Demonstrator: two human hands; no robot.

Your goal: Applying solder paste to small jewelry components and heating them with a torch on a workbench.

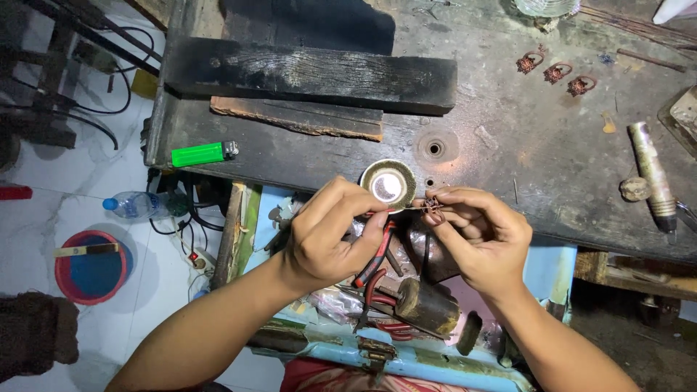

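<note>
Workbench (508,160) top is dark, scuffed and stained, with a small round hole near the middle and a thick black wood beam (312,72) lying along the back, a thinner reddish plank (298,120) tucked against it. Green lighter (203,153) sits at the bench's left end near the front edge. Three little coiled copper wire pieces (553,71) are lined up toward the back right, and a grimy cylindrical tool (652,178) plus a small round lump sit by the right edge. A round brass-rimmed dish (388,184) sits right at the front edge.

Both hands hover just off that front edge, close together. The left hand (330,236) is clamped on red-handled pliers (374,258), the right hand (475,232) pinches a tiny copper wire piece (433,207) between fingertips, and the plier tips meet it there.

Off the left end, a pale marble-look floor with a red bucket (93,266), a plastic bottle (138,205) and black cables.

Hard to read: the plier jaws are mostly buried under the fingers, the wire piece is too small to make out its shape, and the clutter below the hands (a dark cylinder, more red handles, a blue frame) is a jumble. Stuff at the top and right edges is cut off.
</note>
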